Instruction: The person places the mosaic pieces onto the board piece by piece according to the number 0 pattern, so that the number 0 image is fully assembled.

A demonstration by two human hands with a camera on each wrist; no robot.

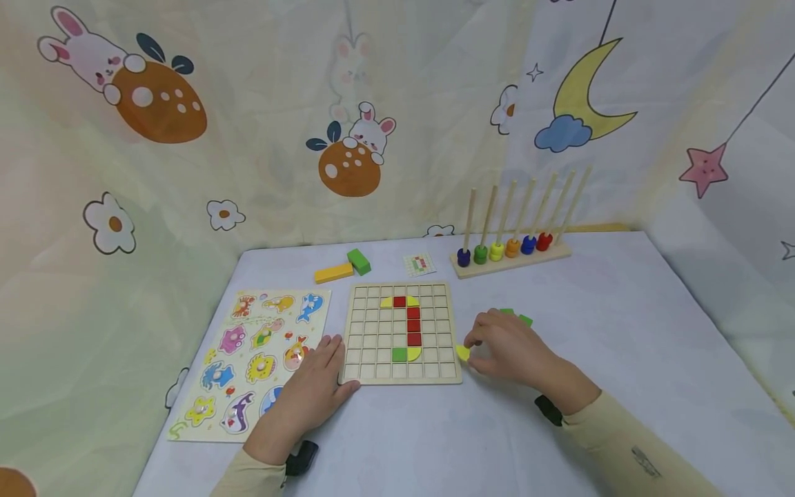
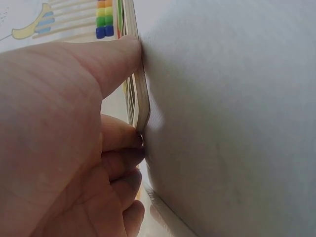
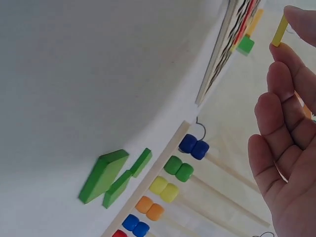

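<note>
A wooden grid board [image 1: 373,373] lies on the white table, with several red square tiles [image 1: 413,326], a green square tile [image 1: 399,355] and yellow rounded tiles [image 1: 414,354] set in its cells. My left hand [image 1: 317,378] rests at the board's near left corner, thumb along the near edge and fingers by the left side. Between thumb and index finger, my right hand [image 1: 512,348] pinches a yellow rounded tile [image 3: 280,31] just right of the board. Behind that hand lie several loose green tiles [image 3: 102,177], partly hidden in the head view.
An animal knob puzzle [image 1: 214,352] lies at the left, partly under my left forearm. Behind the board are a yellow block [image 1: 333,273], a green block [image 1: 359,261] and a small pattern card [image 1: 419,264]. A peg rack with coloured beads [image 1: 512,260] stands at the back right.
</note>
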